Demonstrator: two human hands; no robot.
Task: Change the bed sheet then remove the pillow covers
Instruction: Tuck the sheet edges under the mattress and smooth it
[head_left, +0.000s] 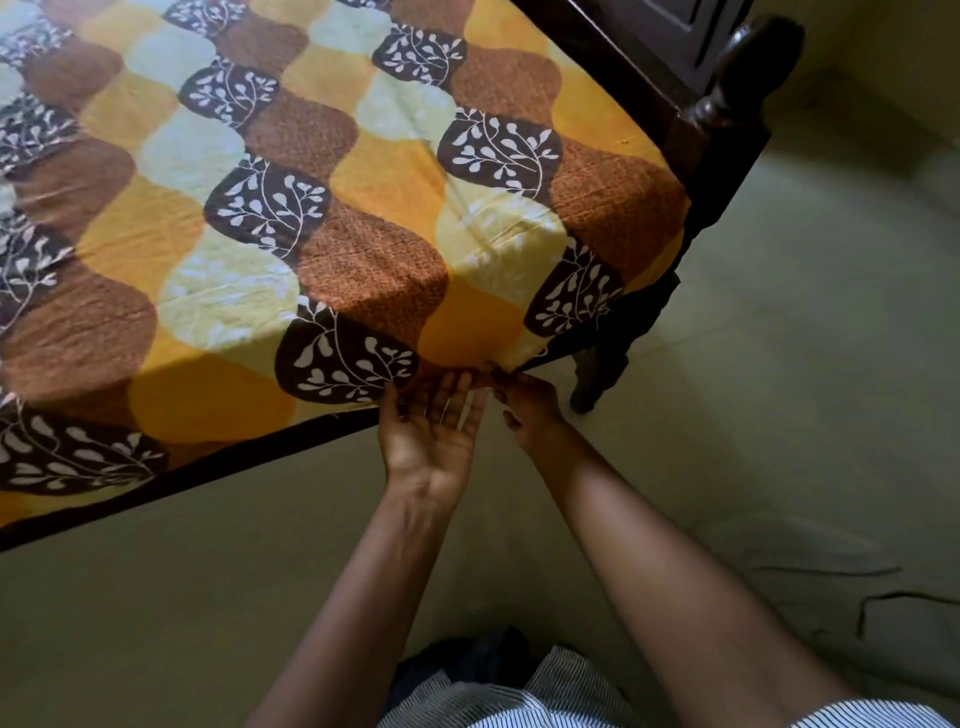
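Note:
A bed sheet (322, 218) patterned in yellow, brown and cream with white leaf prints covers the mattress across the upper left. My left hand (434, 431) is palm up with straight fingers, its fingertips touching the sheet's lower edge near the bed's corner. Just to its right, my right hand (524, 410) has its fingers curled against the sheet's hem at the corner, where they are partly hidden under the cloth. No pillow is in view.
The dark wooden bed frame (727, 135) with a turned post and a leg (597, 384) stands at the right of the corner. A pale tiled floor (779, 415) spreads below and to the right. My striped clothing (519, 696) shows at the bottom.

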